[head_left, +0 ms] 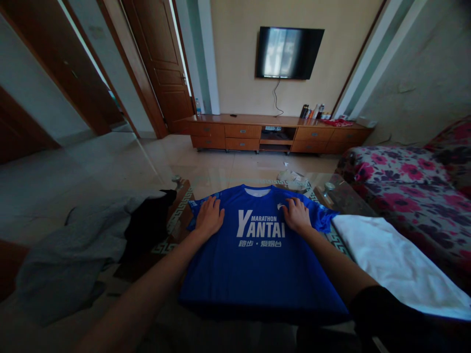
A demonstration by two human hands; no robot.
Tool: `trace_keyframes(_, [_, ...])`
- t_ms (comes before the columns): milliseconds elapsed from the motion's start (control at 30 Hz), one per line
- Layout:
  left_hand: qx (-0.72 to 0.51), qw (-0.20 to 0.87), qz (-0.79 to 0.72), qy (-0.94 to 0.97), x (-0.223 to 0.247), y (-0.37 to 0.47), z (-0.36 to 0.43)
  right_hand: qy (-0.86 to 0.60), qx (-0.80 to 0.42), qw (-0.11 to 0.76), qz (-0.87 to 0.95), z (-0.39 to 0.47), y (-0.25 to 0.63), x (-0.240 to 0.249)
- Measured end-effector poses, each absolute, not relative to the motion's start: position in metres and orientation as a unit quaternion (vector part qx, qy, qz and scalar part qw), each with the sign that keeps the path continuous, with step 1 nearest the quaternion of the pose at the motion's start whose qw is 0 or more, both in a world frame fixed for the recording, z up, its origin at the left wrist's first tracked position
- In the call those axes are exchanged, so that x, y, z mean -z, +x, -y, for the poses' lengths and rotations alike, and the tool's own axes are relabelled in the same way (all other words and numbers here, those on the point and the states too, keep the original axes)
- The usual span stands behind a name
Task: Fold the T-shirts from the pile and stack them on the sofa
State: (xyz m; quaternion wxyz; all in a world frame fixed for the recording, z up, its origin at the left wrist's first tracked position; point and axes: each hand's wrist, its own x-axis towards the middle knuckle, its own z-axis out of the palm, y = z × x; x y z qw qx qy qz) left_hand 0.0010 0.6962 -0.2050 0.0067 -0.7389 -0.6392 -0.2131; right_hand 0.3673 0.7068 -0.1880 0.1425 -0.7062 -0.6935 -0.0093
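Observation:
A blue T-shirt with white "Marathon Yantai" lettering lies spread, front up, on a glass-topped table. Its collar points away from me, and its lower hem hangs toward me at the near edge. My left hand lies flat on the shirt near the left sleeve, fingers stretched out. On the other side, my right hand rests on the chest beside the small white logo, its fingers also extended. Neither hand grips the fabric.
Grey and black clothes lie in a heap at the left. A white garment is spread at the right, near the flowered sofa. Beyond the table stand a wooden TV cabinet with bottles on top and a wall-mounted television.

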Motion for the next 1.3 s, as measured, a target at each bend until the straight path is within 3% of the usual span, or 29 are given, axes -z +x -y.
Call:
trace_keyframes(267, [0.174, -0.008, 0.584, -0.793, 0.214, 0.025, -0.605, -0.702, -0.013, 0.114, 0.703, -0.628, 0.361, 0.189])
trace_keyframes(533, [0.158, -0.048, 0.62, -0.767, 0.207, 0.017, -0.563, -0.712, -0.049, 0.058, 0.699, -0.57, 0.356, 0.197])
trace_keyframes(900, [0.217, -0.063, 0.846, -0.482, 0.198, -0.041, -0.604, -0.737, -0.087, 0.066, 0.667, -0.565, 0.375, 0.197])
trace_keyframes(1300, [0.252, -0.11, 0.829, -0.486, 0.197, -0.058, -0.627, -0.717, -0.073, 0.042, 0.692, -0.569, 0.378, 0.197])
